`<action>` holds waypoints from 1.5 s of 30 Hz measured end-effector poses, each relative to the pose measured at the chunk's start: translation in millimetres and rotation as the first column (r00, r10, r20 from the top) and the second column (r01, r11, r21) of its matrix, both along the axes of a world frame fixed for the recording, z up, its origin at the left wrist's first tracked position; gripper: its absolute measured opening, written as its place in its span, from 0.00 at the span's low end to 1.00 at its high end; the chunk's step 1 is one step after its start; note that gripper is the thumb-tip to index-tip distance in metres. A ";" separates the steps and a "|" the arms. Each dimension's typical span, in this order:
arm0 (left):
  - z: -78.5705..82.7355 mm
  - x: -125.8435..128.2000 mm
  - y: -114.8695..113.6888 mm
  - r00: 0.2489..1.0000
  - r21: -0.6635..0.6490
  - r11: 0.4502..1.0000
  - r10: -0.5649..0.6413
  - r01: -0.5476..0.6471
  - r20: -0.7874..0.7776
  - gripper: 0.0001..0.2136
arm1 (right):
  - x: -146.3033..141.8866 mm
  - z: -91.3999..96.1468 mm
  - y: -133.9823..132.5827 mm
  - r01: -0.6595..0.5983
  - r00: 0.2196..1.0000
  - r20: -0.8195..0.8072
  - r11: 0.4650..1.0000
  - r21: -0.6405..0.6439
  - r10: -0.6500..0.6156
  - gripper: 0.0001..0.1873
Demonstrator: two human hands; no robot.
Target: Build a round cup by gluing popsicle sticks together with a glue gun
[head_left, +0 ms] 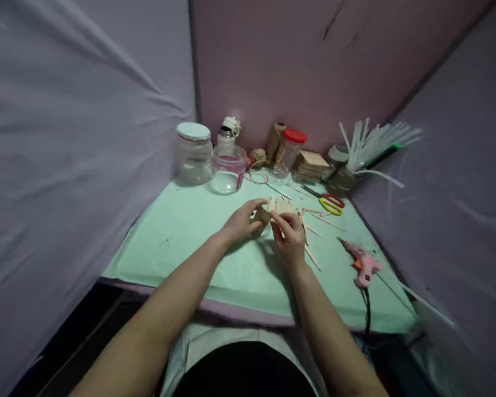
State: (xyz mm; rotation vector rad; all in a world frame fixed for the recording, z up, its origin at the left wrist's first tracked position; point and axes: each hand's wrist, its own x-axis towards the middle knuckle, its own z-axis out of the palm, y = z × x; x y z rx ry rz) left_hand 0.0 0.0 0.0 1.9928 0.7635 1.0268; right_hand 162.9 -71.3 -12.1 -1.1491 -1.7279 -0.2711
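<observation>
Both hands meet over the middle of the table at a small piece made of pale wooden sticks [287, 206], its stick ends standing up side by side like a little fence. My left hand [248, 219] pinches its left end between curled fingers and thumb. From the right, my right hand [290, 237] grips its near side, the index finger pointing at the left end. My fingers hide the lower part of the piece. Loose thin wooden sticks [313, 258] lie scattered just to the right of my right hand.
Scissors [330, 205] with red and yellow handles lie behind the sticks. A pink glue gun [364, 266] rests at the right, its cord over the front edge. Along the back stand a lidded jar [193, 157], an open tub [227, 171], a red-lidded jar [289, 151] and a holder of glue sticks [361, 146].
</observation>
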 end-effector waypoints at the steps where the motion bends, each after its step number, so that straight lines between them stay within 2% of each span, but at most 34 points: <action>1: -0.1 -0.2 0.1 1.000 0.005 1.000 -0.004 0.004 0.002 0.26 | -0.3 0.5 -0.2 0.007 1.000 -0.002 1.000 -0.005 -0.007 0.22; 5: -0.6 -0.4 0.7 0.999 -0.027 0.999 -0.016 0.017 0.038 0.27 | -1.5 2.4 -0.8 0.014 1.000 -0.023 1.000 -0.017 -0.014 0.21; 11: -2.6 3.5 2.1 0.996 -0.220 0.975 -0.013 0.033 0.093 0.43 | -4.0 6.0 -1.4 -0.003 0.996 -0.085 1.000 -0.020 0.001 0.19; 15: -7.5 8.3 6.9 0.993 -0.300 0.947 -0.103 0.118 0.065 0.40 | -5.1 7.0 -2.1 0.012 0.992 -0.127 0.997 -0.080 -0.022 0.17; 19: -13.4 11.6 12.6 0.991 -0.286 0.950 -0.111 0.129 0.080 0.34 | -4.9 6.4 -2.3 0.009 0.986 -0.162 0.993 -0.114 -0.027 0.17; 24: -13.5 12.2 13.1 0.993 -0.290 0.950 -0.094 0.112 0.076 0.32 | -4.2 6.0 -1.8 0.005 0.986 -0.164 0.993 -0.121 -0.025 0.17; 40: -10.7 12.0 11.1 0.996 -0.269 0.960 -0.067 0.079 0.054 0.32 | -5.1 6.8 -1.9 -0.038 0.983 -0.184 0.997 -0.069 0.025 0.16; 45: -11.1 12.4 11.9 0.996 -0.289 0.954 -0.067 0.081 0.056 0.33 | -4.1 4.5 -1.4 -0.042 0.981 -0.191 0.995 -0.092 0.024 0.17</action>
